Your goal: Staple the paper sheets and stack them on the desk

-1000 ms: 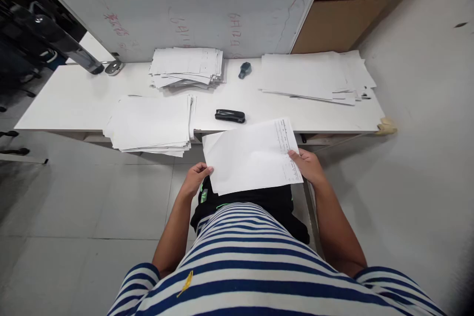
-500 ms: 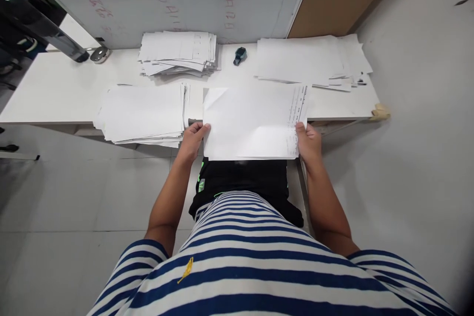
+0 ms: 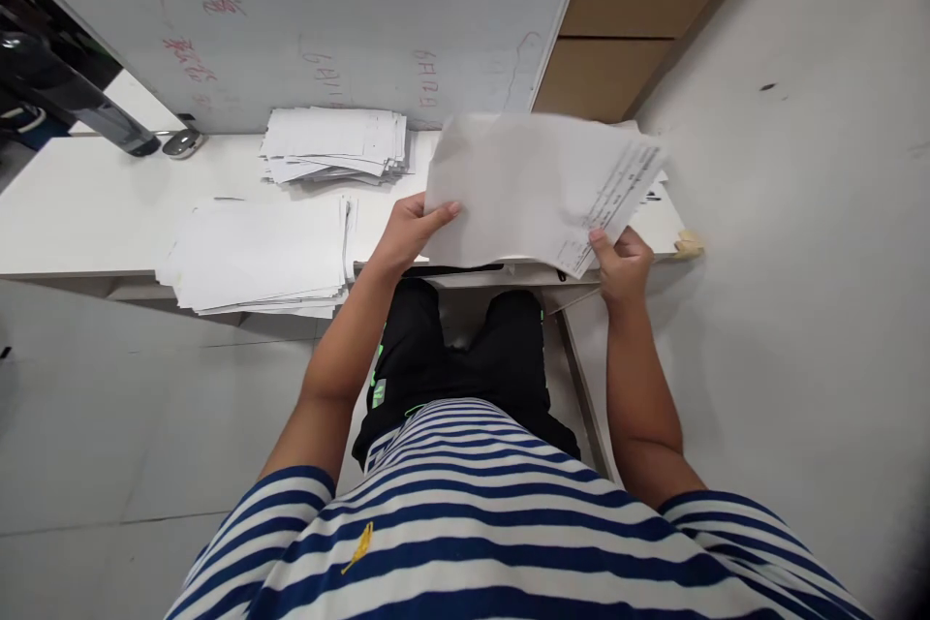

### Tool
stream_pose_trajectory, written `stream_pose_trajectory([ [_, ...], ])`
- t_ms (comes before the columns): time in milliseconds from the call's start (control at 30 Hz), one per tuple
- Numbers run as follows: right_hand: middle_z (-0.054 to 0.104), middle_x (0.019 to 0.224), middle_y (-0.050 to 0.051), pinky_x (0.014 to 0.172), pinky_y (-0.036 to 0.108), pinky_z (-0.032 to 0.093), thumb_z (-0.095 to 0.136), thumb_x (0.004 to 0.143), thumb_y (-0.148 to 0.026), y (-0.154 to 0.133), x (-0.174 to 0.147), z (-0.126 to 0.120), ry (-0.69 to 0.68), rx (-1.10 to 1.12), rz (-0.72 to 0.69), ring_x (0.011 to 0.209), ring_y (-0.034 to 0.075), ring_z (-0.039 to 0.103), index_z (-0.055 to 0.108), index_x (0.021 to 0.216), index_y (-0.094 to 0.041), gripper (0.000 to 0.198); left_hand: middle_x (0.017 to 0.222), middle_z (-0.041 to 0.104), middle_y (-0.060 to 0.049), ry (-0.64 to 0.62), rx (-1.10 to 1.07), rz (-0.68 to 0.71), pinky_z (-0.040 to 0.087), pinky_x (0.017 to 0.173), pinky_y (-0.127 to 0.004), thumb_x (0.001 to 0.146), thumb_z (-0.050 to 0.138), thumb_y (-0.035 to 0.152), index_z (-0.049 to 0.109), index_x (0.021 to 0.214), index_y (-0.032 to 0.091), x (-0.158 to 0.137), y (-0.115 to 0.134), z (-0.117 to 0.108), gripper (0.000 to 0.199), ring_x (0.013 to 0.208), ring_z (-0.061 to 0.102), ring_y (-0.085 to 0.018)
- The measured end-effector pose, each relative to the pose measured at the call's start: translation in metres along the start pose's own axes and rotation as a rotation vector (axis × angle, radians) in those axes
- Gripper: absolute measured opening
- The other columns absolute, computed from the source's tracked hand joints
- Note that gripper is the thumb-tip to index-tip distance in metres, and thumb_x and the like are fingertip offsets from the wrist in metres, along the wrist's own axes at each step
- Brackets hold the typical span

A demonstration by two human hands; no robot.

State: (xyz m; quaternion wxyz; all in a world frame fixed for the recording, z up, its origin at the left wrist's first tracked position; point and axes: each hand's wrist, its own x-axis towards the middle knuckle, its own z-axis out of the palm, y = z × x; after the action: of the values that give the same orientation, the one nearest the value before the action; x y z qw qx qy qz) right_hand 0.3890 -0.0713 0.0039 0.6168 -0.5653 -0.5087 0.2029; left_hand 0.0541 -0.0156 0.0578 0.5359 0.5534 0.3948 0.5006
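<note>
Between my two hands a sheet of paper (image 3: 509, 184) is held up above the desk, slightly bent, with printed lines along its right side. Whether it is one sheet or a few, I cannot tell. My left hand (image 3: 412, 231) pinches its left edge, thumb on top. My right hand (image 3: 623, 262) grips the lower right corner over the print. The held paper hides most of the paper pile at the right of the desk; only a bit of that pile's edge shows. Left of my left hand lies a paper stack (image 3: 262, 252), jutting over the desk's front edge.
A second paper stack (image 3: 334, 145) sits at the back of the white desk (image 3: 87, 213), against the whiteboard (image 3: 349, 10). A computer mouse (image 3: 183, 143) and a dark cylindrical object (image 3: 94, 102) are at the back left. Tan tape (image 3: 689, 243) covers the desk's right front corner.
Both hands have raised the paper and moved it forward and right, tilting it over the right-hand pile. The watch on the desk is now hidden behind it. The view has shifted somewhat.
</note>
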Motion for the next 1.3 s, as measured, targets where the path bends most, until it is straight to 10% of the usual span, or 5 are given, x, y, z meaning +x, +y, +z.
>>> stream_pose_trajectory([
  [133,0.073,0.114,0.009,0.112,0.05,0.05,0.08,0.075,-0.058,0.007,0.025,0.008,0.173,0.078,0.048,0.121,0.028,0.067,0.068,0.109,-0.019,0.053,0.1,0.074,-0.005,-0.043,0.044,0.162,0.057,0.092,-0.042,0.077,0.083,0.053,0.073,0.102,0.019,0.03,-0.007,0.032,0.043,0.109,0.07,-0.028],
  [267,0.074,0.116,0.014,0.113,0.05,0.048,0.081,0.076,-0.045,0.027,0.017,0.034,0.208,-0.015,0.387,0.122,0.03,0.067,0.067,0.107,-0.016,0.045,0.105,0.075,-0.009,-0.058,0.114,0.042,0.055,0.093,-0.042,0.078,0.079,0.058,0.07,0.107,0.017,0.043,-0.053,0.051,0.05,0.11,0.068,-0.029],
  [400,0.076,0.115,0.016,0.115,0.045,0.047,0.074,0.082,-0.042,0.026,-0.002,0.049,0.131,-0.097,0.396,0.121,0.03,0.068,0.07,0.1,-0.015,0.033,0.103,0.076,-0.012,0.013,0.211,-0.041,0.053,0.092,-0.042,0.084,0.07,0.058,0.072,0.096,0.015,0.038,-0.076,0.057,0.045,0.105,0.068,-0.03],
  [1033,0.077,0.111,0.016,0.106,0.044,0.054,0.069,0.083,-0.047,0.017,-0.051,0.031,0.087,-0.216,0.343,0.121,0.031,0.069,0.073,0.099,-0.015,0.035,0.108,0.076,-0.008,0.089,0.353,-0.014,0.049,0.096,-0.039,0.083,0.075,0.044,0.073,0.102,0.022,-0.013,-0.049,0.022,0.029,0.108,0.067,-0.03],
  [1300,0.081,0.107,0.01,0.088,0.038,0.066,0.09,0.062,-0.029,0.031,-0.082,-0.024,-0.034,0.18,0.732,0.101,0.029,0.078,0.077,0.093,-0.017,0.035,0.129,0.069,-0.015,0.025,0.931,0.202,0.034,0.113,-0.047,0.097,0.059,0.048,0.07,0.12,0.023,0.003,-0.058,-0.032,0.036,0.134,0.051,-0.036],
])
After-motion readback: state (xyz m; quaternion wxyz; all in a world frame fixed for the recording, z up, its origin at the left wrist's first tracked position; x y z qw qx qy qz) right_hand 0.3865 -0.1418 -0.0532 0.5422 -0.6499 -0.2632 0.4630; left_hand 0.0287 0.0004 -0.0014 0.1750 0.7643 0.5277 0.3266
